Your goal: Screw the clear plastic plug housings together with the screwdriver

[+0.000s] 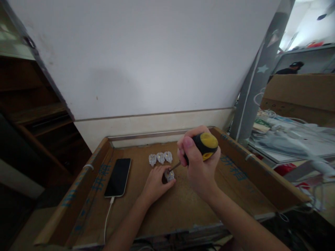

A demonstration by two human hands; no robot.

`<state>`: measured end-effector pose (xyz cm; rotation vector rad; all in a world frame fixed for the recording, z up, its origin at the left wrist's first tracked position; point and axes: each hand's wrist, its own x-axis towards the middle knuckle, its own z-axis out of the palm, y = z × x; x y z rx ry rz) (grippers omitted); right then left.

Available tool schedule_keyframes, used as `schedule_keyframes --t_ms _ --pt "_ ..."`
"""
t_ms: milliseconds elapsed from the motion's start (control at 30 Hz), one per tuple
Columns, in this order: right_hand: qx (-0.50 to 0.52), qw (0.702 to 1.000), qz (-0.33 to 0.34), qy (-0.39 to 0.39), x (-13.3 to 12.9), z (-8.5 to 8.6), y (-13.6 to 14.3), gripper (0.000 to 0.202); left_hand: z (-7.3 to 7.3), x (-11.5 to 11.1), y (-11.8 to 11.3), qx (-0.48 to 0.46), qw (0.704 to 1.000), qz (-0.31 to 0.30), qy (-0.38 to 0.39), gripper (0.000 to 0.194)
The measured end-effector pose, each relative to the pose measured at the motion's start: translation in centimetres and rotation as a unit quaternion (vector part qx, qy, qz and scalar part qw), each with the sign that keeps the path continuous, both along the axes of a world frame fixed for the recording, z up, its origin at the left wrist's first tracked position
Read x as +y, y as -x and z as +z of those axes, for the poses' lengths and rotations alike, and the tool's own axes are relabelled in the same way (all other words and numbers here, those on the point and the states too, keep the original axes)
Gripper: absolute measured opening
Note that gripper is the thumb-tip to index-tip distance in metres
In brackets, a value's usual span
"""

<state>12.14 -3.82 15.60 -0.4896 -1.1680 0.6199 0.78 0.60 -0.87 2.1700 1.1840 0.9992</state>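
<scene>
My right hand (200, 164) is wrapped round the yellow and black handle of a screwdriver (206, 143). The thin shaft slants down to the left, and its tip meets a small clear plastic part (170, 175). My left hand (158, 183) grips that part between thumb and fingers on the cardboard. Just behind it, three similar clear parts stand in a row: a left one (152, 159), a middle one (160, 158) and a right one (168, 157). Metal pieces show inside them.
A cardboard tray (125, 216) with raised sides lies under my hands. On its left rests a black phone (118, 177) with a white cable (107, 219). Piled items (282, 139) and a person (291, 69) are at the right.
</scene>
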Motion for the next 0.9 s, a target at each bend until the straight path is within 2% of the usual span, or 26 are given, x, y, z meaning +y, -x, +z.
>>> schedule_keyframes --t_ms 200,500,633,767,900 --pt "0.047 0.999 0.000 0.014 0.8 0.2 -0.9 0.027 -0.3 -0.1 0.0 0.051 0.998 0.021 -0.023 0.039" --pt "0.095 0.995 0.012 0.016 0.9 1.6 -1.2 0.029 -0.4 0.0 0.0 0.060 0.998 0.023 -0.024 0.041" --pt "0.136 0.990 -0.033 0.011 0.5 3.2 -1.7 0.028 -0.3 0.1 0.1 0.029 0.998 0.029 -0.049 0.044" --pt "0.171 0.981 -0.086 0.018 -0.1 4.8 -2.3 0.030 -0.4 0.4 0.3 -0.040 0.993 0.077 -0.082 0.025" --pt "0.187 0.974 -0.131 -0.009 -0.6 5.3 -2.5 0.027 -0.7 0.6 0.3 -0.054 0.990 0.089 -0.093 0.025"
